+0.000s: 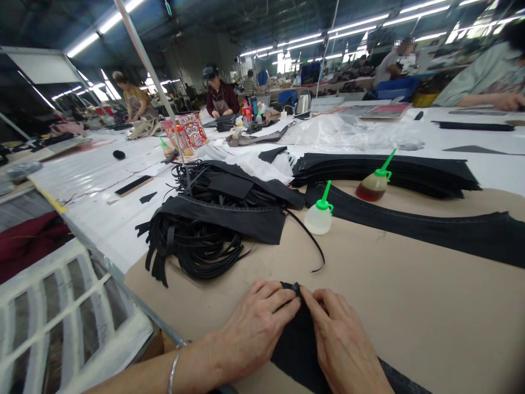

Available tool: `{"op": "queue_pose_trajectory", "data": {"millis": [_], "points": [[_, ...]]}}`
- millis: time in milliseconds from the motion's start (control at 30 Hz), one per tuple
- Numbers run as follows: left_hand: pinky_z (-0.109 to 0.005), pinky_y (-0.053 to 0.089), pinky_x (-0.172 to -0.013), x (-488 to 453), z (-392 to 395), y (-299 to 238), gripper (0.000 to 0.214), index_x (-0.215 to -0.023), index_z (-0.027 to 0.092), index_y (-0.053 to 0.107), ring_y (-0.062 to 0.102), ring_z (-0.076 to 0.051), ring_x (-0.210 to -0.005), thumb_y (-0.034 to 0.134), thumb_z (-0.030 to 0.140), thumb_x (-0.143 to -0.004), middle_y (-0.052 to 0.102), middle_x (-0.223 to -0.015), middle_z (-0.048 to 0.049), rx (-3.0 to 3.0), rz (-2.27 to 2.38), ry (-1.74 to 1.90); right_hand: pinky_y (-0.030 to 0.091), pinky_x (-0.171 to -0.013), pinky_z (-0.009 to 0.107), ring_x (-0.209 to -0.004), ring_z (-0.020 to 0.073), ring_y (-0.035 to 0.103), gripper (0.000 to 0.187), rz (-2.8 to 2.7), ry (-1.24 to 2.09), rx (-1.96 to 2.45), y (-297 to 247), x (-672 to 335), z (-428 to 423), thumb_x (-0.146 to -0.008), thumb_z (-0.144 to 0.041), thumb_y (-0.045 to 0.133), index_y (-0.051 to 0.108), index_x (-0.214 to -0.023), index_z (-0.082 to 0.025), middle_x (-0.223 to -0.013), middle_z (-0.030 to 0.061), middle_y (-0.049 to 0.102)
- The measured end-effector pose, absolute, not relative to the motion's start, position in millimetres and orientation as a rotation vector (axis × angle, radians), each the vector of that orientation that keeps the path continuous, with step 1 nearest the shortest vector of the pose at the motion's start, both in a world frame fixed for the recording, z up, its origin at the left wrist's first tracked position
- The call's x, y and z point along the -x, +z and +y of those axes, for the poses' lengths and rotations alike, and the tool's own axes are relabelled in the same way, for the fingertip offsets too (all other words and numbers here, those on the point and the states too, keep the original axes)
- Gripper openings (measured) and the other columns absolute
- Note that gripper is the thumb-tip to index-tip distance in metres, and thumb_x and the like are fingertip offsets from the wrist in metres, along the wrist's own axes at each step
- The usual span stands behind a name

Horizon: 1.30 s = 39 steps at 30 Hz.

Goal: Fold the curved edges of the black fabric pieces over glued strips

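A black leather-like piece (pixel 297 350) lies on the tan board (pixel 410 306) in front of me. My left hand (pixel 262 317) closes on its far end, thumb and fingertips pressed at the edge. From the other side, my right hand (pixel 340 328) pinches the same end, so the fingertips of both hands almost meet there. What exactly the fingertips do at the edge is partly hidden. Beyond my hands stand a squeeze bottle of whitish liquid (pixel 318 220) and one of reddish-brown liquid (pixel 372 187), both with green nozzles.
Left of the bottles lies a heap of black strips (pixel 205 246) under a wider black piece (pixel 229 216). Stacked black pieces (pixel 381 171) and a long curved one (pixel 430 224) lie at the right. A white slatted rack (pixel 61 317) stands beside the table. Several people work further back.
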<state>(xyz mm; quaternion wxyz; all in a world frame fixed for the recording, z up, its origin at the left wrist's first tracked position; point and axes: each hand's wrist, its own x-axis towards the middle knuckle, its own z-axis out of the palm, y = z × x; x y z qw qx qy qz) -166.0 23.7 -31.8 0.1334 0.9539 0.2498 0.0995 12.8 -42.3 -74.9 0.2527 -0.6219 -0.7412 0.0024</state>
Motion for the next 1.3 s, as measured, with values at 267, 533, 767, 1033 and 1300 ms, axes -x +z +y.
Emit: {"op": "queue_pose_trajectory", "data": {"millis": [267,533,767,1033,1300], "points": [[-0.039,0.036,-0.101,168.8,23.4,-32.1,0.039,-0.137,0.019,0.043,0.047,-0.022,-0.116,0.040,0.018,-0.098,0.059,-0.127,-0.0047,-2.779,0.718,0.322,0.048,-0.068,0.041,-0.083,0.0242,0.049,0.057,-2.139,-0.100,1.743,-70.9,-10.8,-41.7,-0.077,0.004,0.039,0.047,-0.131,-0.012,-0.102,0.0105,0.056],[-0.038,0.034,-0.101,171.2,23.2,-32.5,0.040,-0.139,0.019,0.041,0.047,-0.022,-0.117,0.038,0.019,-0.099,0.058,-0.129,-0.0038,-2.788,0.718,0.306,0.044,-0.066,0.043,-0.081,0.0273,0.048,0.067,-2.181,-0.248,1.737,-67.0,-5.8,-41.2,-0.068,0.004,0.040,0.045,-0.132,-0.016,-0.103,0.0109,0.059],[-0.039,0.033,-0.103,173.8,22.2,-33.2,0.046,-0.143,0.019,0.036,0.045,-0.022,-0.119,0.042,0.018,-0.097,0.053,-0.137,-0.0023,-2.847,0.695,0.274,0.040,-0.068,0.046,-0.082,0.0309,0.048,0.070,-2.247,-0.324,1.808,-61.2,1.9,-35.3,-0.066,0.001,0.044,0.046,-0.134,-0.016,-0.101,0.0131,0.060],[-0.039,0.038,-0.099,172.3,18.2,-33.7,0.037,-0.132,0.019,0.048,0.048,-0.022,-0.118,0.041,0.014,-0.096,0.055,-0.134,-0.0063,-2.864,0.718,0.319,0.044,-0.084,0.043,-0.100,0.0276,0.051,0.056,-1.960,0.143,1.880,-48.1,-15.5,-46.0,-0.082,-0.013,0.047,0.036,-0.137,-0.015,-0.114,0.0126,0.055],[-0.042,0.039,-0.092,153.4,13.8,-29.6,0.015,-0.100,0.020,0.062,0.049,-0.023,-0.107,0.052,0.014,-0.090,0.057,-0.115,-0.0064,-2.708,0.952,0.540,0.041,-0.083,0.044,-0.091,0.0268,0.055,0.017,-1.901,0.421,2.008,-29.0,-31.4,-64.7,-0.084,-0.013,0.055,0.057,-0.100,-0.019,-0.095,0.0071,0.062]]}}
